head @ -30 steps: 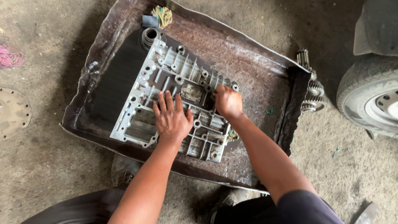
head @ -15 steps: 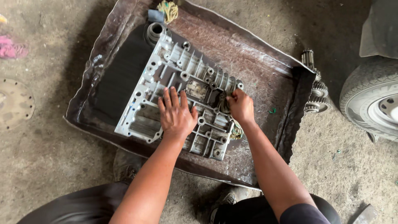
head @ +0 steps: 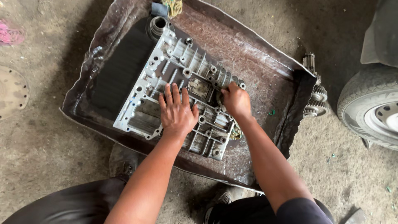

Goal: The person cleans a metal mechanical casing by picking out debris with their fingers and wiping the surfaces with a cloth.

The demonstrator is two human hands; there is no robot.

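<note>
A ribbed aluminium gearbox casting [head: 182, 68] lies flat in a rusty sheet-metal tray [head: 269, 70]. My left hand [head: 177, 110] rests palm down on the casting's middle with its fingers spread, holding nothing. Just to its right, my right hand [head: 235, 100] has its fingers curled down onto a small dark part [head: 217, 98] set in the casting. What lies under that palm is hidden. A yellowish tuft [head: 236, 133] shows under the right wrist.
A toothed gear shaft [head: 316, 93] lies on the concrete beside the tray's right wall. A car tyre [head: 371, 110] stands at the right edge. Yellow cloth [head: 172, 6] sits at the tray's far end. A round metal cover [head: 10, 91] is on the left. My shoes [head: 124, 159] are below the tray.
My right hand has slid from the casting's far edge toward its middle, closer to my left hand. The left hand stays flat in the same spot.
</note>
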